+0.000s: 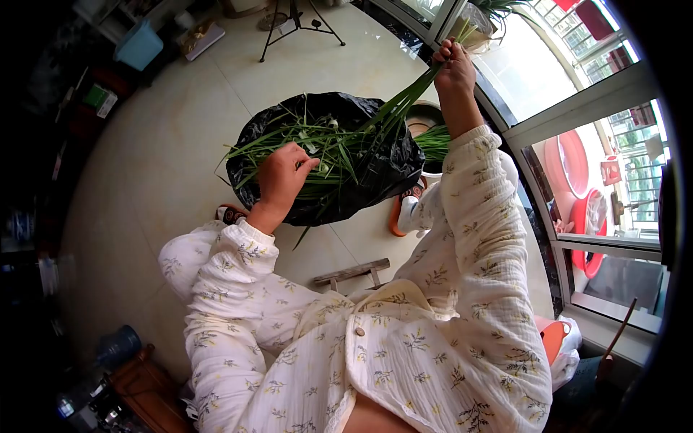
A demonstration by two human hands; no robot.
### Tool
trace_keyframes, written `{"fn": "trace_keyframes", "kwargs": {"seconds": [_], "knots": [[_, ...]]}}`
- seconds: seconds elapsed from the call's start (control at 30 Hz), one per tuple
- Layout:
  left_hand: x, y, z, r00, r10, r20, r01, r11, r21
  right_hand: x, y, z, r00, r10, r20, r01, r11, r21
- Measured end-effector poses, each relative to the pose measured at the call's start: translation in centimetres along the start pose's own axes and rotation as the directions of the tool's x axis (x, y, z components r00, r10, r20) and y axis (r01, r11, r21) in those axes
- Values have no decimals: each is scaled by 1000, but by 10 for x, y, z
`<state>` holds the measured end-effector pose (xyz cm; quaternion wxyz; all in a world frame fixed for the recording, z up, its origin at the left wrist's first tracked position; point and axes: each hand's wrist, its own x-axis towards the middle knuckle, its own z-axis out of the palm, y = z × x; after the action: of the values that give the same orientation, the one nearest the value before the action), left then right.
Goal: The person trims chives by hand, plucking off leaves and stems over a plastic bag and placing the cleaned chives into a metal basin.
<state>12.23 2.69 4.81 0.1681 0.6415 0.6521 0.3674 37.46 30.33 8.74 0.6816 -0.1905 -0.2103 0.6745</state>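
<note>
right hand (pixel 455 68) gripping chive bunch (pixel 415 90); left hand (pixel 281 177) hovering curled, hold unclear; loose leaves (pixel 336 150) already lying in black bag (pixel 390 173) beneath; more chives (pixel 433 142) lying below right hand, maybe remaining.

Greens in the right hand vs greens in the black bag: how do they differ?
The held bunch is gathered and roughly aligned; the bagged greens lie loose and crisscrossed. The held bunch slants up to the right hand, while the bagged greens rest lower, in the black bag. Both are long, thin and green.
</note>
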Motion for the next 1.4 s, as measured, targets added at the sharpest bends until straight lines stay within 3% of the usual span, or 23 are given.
{"fn": "trace_keyframes", "kwargs": {"seconds": [0.07,0.1,0.17,0.27,0.37,0.47,0.67,0.87,0.97,1.07,1.2,1.3,1.33,1.4], "knots": [[0,-2,4,984,-43,174,65,990,-125,0,1,1,1000,13,17,-13,1000,23],[0,-1,6,940,-122,318,233,912,-338,0,2,2,999,19,26,-20,999,34],[-4,5,13,776,-150,612,578,556,-597,-3,4,5,1000,5,11,-5,1000,23],[-4,28,10,646,-45,762,731,322,-602,-6,5,9,1000,-9,0,9,1000,17],[-2,32,17,592,83,802,790,141,-597,-7,6,10,1000,-18,10,18,1000,7],[-2,36,21,594,154,790,786,99,-610,-5,10,9,999,-36,14,36,999,-2],[-3,38,26,560,191,806,811,75,-580,-11,11,18,998,-67,-15,66,997,-26],[-6,44,24,559,121,820,809,133,-572,-11,9,16,997,-72,-12,71,997,-37],[-9,47,24,671,41,740,717,220,-662,-6,4,10,998,-56,-13,55,998,-23],[-9,46,24,832,-99,545,554,182,-812,4,-8,2,997,-44,-56,47,998,39],[-9,22,19,898,-279,339,396,183,-900,17,-28,-11,997,-3,-76,14,989,145],[0,-6,14,884,-350,309,460,539,-706,18,-33,-13,995,91,-36,-81,971,223],[7,-17,14,919,-297,261,392,772,-500,17,-33,-14,991,133,-12,-126,962,241],[12,-22,16,930,-266,255,358,815,-456,15,-31,-12,980,196,42,-200,942,269]]}}
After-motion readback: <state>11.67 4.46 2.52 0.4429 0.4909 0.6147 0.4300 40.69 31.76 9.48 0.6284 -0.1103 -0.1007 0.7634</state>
